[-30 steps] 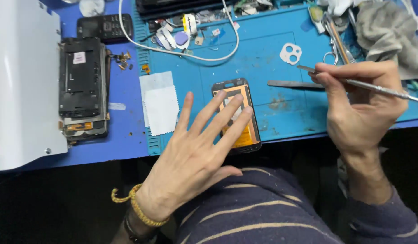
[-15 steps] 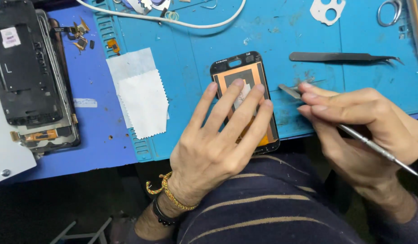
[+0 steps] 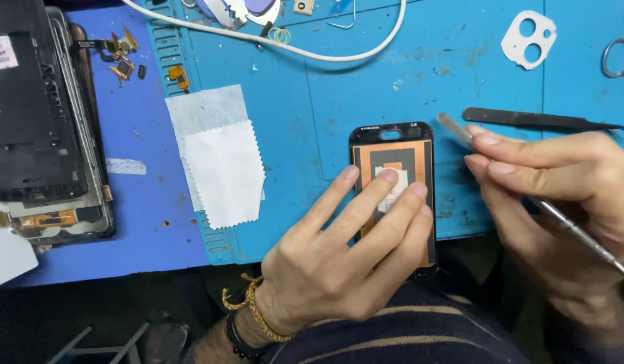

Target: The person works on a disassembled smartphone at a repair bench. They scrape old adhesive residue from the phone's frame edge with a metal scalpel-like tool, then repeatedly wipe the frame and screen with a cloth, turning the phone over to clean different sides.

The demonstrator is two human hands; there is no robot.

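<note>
The left hand (image 3: 339, 269) presses spread fingers flat on the phone screen panel (image 3: 393, 168), while the right hand (image 3: 561, 202), its grip clamped on a metal pry tool (image 3: 453, 127), holds the blade just beside the panel's corner.

Under my left hand (image 3: 339, 269) lies a phone screen assembly (image 3: 393, 152), black-framed with a copper-coloured back. Far to its left, a small white label (image 3: 3, 52) sits on the dismantled black phone body (image 3: 35, 128).

single head-worn view, looking steeply down, close over blue work mat (image 3: 312, 101) at near table edge; no second view.
</note>
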